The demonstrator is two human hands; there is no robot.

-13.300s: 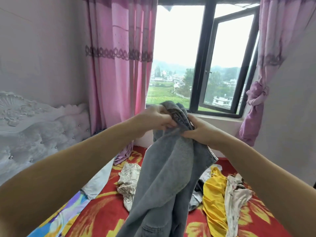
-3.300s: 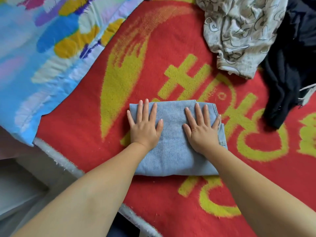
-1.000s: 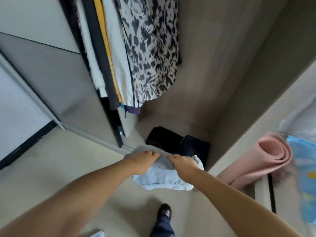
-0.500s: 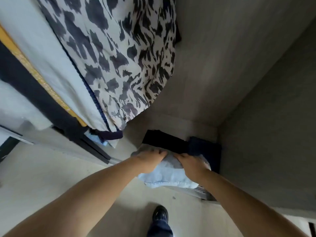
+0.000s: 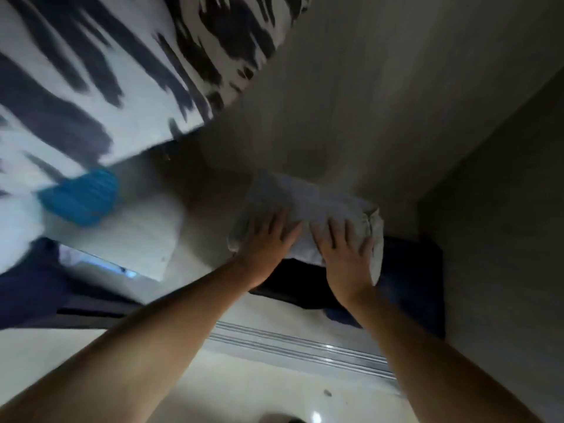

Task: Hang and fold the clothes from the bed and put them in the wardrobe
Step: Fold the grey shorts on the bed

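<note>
My left hand (image 5: 265, 239) and right hand (image 5: 345, 251) both lie flat with fingers spread, gripping nothing, pressing on the folded pale jeans (image 5: 308, 209); the jeans sit under my palms on a stack of dark folded clothes (image 5: 406, 270) on the wardrobe floor (image 5: 195, 248); a black-and-white patterned garment (image 5: 122, 71) hangs up and left of my left hand; I judge this piece nearly stowed; the bed is out of sight, so what remains there I cannot tell.

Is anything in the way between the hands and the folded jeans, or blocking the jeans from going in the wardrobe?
Nothing visible. The left hand and right hand lie flat on the folded jeans, which already rest inside the wardrobe on a dark folded pile. The patterned hanging garment hangs off to the left.
</note>
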